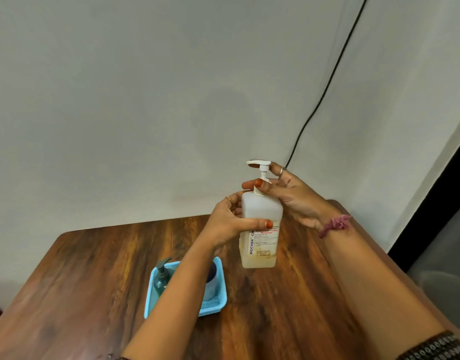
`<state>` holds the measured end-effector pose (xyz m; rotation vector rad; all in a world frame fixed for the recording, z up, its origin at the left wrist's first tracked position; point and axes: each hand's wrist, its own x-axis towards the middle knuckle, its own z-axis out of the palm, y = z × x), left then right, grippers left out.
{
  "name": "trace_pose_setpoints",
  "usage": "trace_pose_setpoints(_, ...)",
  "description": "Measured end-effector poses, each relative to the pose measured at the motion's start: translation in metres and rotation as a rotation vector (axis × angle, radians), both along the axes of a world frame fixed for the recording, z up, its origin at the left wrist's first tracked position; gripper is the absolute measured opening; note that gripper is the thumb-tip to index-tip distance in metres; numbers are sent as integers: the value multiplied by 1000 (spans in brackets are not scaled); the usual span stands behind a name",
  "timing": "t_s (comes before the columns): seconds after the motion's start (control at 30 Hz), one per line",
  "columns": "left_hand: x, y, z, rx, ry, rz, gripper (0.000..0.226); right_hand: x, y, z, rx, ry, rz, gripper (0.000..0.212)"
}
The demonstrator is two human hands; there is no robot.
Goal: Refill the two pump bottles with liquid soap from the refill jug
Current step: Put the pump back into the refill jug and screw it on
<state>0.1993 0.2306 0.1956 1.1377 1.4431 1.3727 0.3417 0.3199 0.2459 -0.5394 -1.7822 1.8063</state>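
The white pump bottle (pixel 261 224) is held upright above the table (pixel 94 268), its long axis vertical — pump head at the top, base well clear of the wood. The left hand (pixel 230 222) is wrapped around its body; the right hand (pixel 288 193) has fingertips pinched at the collar, the nearer one for unscrewing. A second, dark pump bottle (pixel 162 278) stands in the blue tray (pixel 216 305), near and to the left.

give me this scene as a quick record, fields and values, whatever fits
held item: white pump bottle, upright, lifted above the table
left hand: grip around the bottle body
right hand: fingers at the pump collar
blue tray: on the wooden table, holds a dark pump bottle and another container partly hidden by the left arm
refill jug: not clearly identifiable
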Motion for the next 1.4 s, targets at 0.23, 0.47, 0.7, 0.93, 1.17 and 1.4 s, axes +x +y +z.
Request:
trace_pose_setpoints(0.23,35,49,-11,28,-93,49,70,41,39,-25,60,17,-220,72)
trace_pose_setpoints(0.47,55,97,-26,60,-148,142,71,68,49,-102,221,-196,-491,101)
trace_pose_setpoints(0.7,86,145,-47,59,-129,114,88,65,75,-133,407,-206,-715,80)
trace_pose_setpoints(0.93,107,177,-73,-68,87,1,104,97,129,-170,389,-354,-806,76)
trace_pose_setpoints(1.17,96,176,-122,-204,174,36,59,158,192,-220,20,-523,-829,38)
trace_pose_setpoints(1.4,81,169,-158,-280,151,83,34,151,253,-229,75,-577,-972,76)
